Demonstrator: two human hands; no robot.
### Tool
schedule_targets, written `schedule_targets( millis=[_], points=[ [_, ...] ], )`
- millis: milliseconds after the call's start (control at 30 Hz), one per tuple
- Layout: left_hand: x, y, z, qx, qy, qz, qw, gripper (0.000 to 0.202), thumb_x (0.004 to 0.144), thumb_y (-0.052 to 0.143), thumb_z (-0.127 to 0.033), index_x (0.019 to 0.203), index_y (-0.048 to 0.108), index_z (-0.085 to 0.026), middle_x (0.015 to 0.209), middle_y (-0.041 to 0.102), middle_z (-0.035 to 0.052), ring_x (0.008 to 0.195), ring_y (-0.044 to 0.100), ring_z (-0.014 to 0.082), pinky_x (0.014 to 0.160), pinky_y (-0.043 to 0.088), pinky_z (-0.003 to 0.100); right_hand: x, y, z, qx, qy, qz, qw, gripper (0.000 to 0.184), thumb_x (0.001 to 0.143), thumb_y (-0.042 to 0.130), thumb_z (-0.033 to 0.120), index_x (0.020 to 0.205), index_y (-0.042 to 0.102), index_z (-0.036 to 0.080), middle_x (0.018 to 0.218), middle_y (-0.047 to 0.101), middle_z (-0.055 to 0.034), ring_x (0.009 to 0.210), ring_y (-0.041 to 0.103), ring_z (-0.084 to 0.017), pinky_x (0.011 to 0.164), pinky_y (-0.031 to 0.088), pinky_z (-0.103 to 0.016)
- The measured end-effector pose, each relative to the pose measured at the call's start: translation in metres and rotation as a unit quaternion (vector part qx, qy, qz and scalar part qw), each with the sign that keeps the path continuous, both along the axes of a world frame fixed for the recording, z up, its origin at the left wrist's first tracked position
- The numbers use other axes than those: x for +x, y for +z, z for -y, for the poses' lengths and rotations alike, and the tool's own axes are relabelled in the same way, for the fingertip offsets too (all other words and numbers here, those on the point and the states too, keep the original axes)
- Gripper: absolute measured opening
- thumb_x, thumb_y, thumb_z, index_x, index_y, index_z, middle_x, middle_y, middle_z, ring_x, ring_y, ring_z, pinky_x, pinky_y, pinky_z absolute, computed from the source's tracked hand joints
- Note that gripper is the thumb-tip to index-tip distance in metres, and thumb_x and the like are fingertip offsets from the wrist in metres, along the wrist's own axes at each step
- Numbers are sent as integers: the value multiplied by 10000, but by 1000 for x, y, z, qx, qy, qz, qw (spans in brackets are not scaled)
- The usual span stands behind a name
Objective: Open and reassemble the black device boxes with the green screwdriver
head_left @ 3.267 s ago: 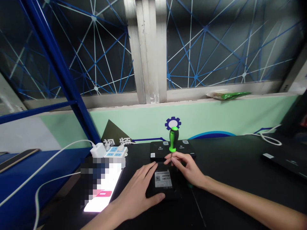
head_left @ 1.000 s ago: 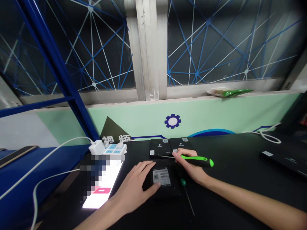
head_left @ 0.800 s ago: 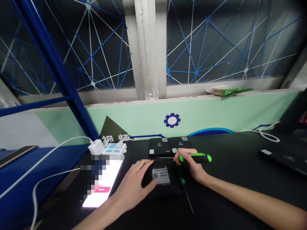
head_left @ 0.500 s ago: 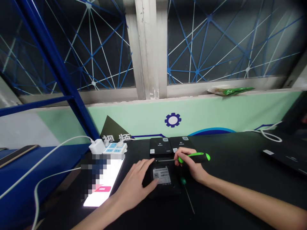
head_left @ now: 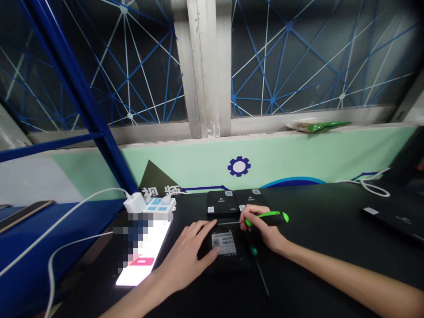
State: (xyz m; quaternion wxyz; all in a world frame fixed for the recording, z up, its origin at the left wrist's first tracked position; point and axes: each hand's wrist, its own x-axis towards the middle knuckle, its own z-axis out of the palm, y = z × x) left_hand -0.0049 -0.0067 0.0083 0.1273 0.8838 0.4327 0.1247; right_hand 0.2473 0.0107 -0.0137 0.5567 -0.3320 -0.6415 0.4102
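Observation:
My right hand (head_left: pixel 260 225) grips a green and black screwdriver (head_left: pixel 270 218) by its handle. Its thin metal shaft points left, lying low along the far edge of a black box-shaped device (head_left: pixel 225 260) with a white printed label. My left hand (head_left: pixel 187 251) rests on that device's left side, fingers stretched and thumb apart, the thumb touching the label's edge. The index fingertip is close to the screwdriver's tip, and the exact contact there is too small to make out. To the right of the device lies a second screwdriver (head_left: pixel 260 269) with a dark green collar.
Behind the device are two similar black boxes (head_left: pixel 220 203), side by side. On the left stand a lit screen (head_left: pixel 149 251), a power strip (head_left: pixel 160 205) and a white charger (head_left: pixel 135 203) with cables. Another black device (head_left: pixel 394 218) lies far right.
The screwdriver and my right hand have shifted very slightly to the left. My left index fingertip has moved a little to the right; the device stays put.

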Motion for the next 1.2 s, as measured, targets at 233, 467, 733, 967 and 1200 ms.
schedule_targets(
  millis=[233, 467, 733, 967, 1200],
  points=[
    [0, -1, -1, 0, 2, -1, 1000, 518, 1000, 451, -498, 1482, 347, -340, 1438, 472, 49, 1306, 457, 274, 1129, 289, 569, 3, -7, -3, -11, 0, -26, 1000, 327, 914, 566, 360, 668, 652, 163, 579, 609, -17, 535, 541, -145, 513, 385, -253],
    [-2, -4, -2, 20, -3, 1, 1000, 526, 998, 445, -503, 1484, 344, -330, 1422, 496, 61, 1294, 477, 281, 1114, 317, 566, 4, -12, -7, -28, -13, -73, 997, 346, 905, 550, 349, 638, 659, 158, 532, 608, -19, 485, 505, -133, 492, 372, -249],
    [0, -1, -1, 60, 13, -13, 998, 561, 978, 458, -520, 1475, 366, -276, 1384, 540, 79, 1268, 505, 296, 1072, 387, 536, 4, -11, -8, -33, -10, -76, 997, 342, 903, 554, 349, 642, 662, 155, 531, 607, -19, 484, 509, -132, 487, 367, -248],
    [1, -10, 4, 157, 122, -78, 977, 719, 899, 473, -670, 1458, 435, -219, 1456, 480, 145, 1354, 382, 400, 1087, 229, 691, 3, -8, -7, -34, -13, -74, 997, 350, 904, 559, 365, 640, 660, 159, 526, 598, -15, 479, 501, -132, 489, 365, -253],
    [0, -11, 8, 105, 161, -98, 976, 788, 901, 373, -748, 1492, 399, -227, 1561, 333, 163, 1398, 291, 463, 1024, 243, 756, 2, -7, -7, -35, -11, -74, 997, 346, 894, 574, 395, 651, 665, 166, 519, 586, -13, 473, 492, -140, 481, 357, -266]
  ],
)
